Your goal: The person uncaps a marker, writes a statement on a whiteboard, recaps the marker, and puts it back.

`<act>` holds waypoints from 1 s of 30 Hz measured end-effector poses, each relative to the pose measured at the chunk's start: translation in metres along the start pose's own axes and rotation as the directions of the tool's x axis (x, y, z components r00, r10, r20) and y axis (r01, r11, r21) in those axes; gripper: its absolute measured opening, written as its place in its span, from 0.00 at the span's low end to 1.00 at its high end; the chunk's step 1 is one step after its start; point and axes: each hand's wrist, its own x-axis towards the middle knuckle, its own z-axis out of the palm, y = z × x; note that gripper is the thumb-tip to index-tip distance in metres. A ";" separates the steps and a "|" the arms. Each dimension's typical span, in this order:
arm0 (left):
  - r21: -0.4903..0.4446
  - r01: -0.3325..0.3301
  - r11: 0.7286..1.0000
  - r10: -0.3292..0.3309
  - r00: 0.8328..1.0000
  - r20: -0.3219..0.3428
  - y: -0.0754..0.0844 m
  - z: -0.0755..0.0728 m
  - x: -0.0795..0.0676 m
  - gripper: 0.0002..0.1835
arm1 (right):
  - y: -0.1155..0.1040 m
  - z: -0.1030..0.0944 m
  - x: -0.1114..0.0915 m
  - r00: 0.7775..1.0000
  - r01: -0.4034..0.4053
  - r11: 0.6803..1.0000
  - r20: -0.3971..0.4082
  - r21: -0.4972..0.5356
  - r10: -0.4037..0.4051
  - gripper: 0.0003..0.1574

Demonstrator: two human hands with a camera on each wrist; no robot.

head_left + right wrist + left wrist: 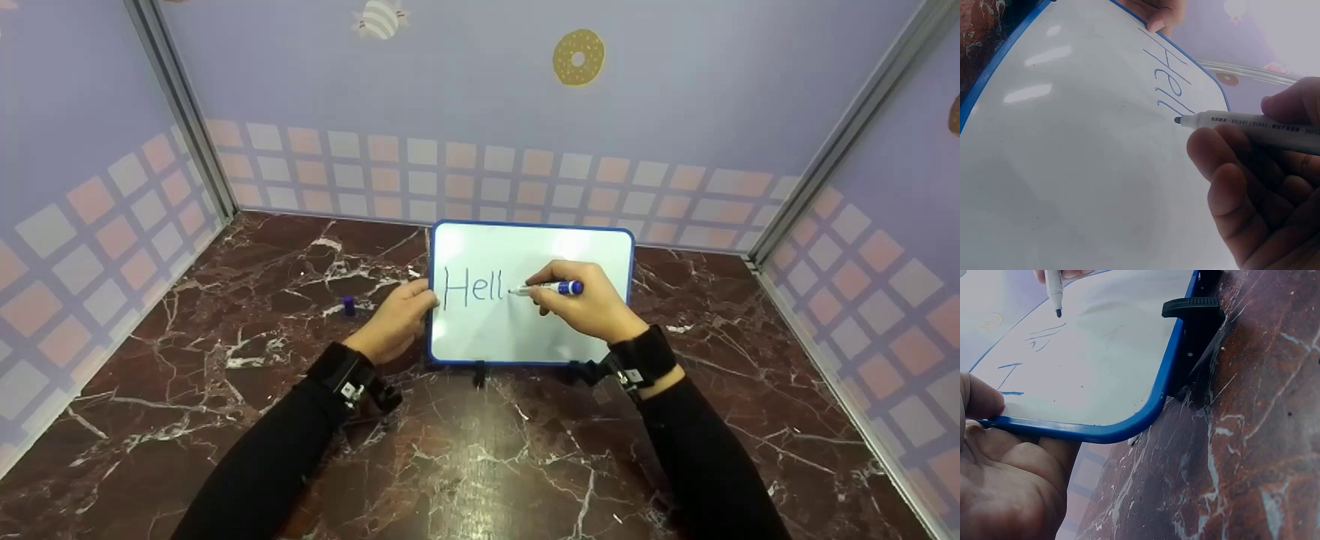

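Observation:
A small whiteboard (495,334) with a blue frame stands tilted on the table, "Hell" written on it in blue. My left hand (397,319) grips its left edge, thumb on the front and fingers behind, as the left wrist view shows. In my right hand (589,300) is a whiteboard marker (1258,126), pinched between thumb and fingers. The marker's dark tip is at the board's surface, just right of the last letter; whether it touches cannot be told. A blue marker cap (349,305) stands on the table left of my left hand.
Black stand feet (480,373) show under the board's lower edge, one also as a black clip (1192,307) in the left wrist view. The dark red marbled table (480,465) is enclosed by patterned walls (480,97) at the back and both sides.

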 end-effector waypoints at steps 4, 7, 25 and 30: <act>-0.001 0.002 1.000 -0.002 1.000 -0.002 -0.001 0.000 0.000 0.19 | 0.001 0.000 0.000 1.000 -0.001 1.000 0.001 -0.002 0.001 0.06; 0.007 0.001 1.000 -0.001 1.000 -0.008 -0.001 0.001 0.000 0.19 | 0.001 0.001 0.000 1.000 0.000 1.000 0.002 0.000 0.000 0.07; 0.027 0.010 1.000 -0.009 1.000 -0.017 0.002 0.001 -0.001 0.21 | 0.000 0.002 0.001 0.999 -0.016 1.000 -0.029 0.013 0.016 0.10; 0.022 0.013 1.000 -0.013 1.000 -0.010 0.001 0.000 -0.001 0.20 | 0.000 0.001 0.001 0.999 -0.024 0.999 -0.038 0.025 0.025 0.10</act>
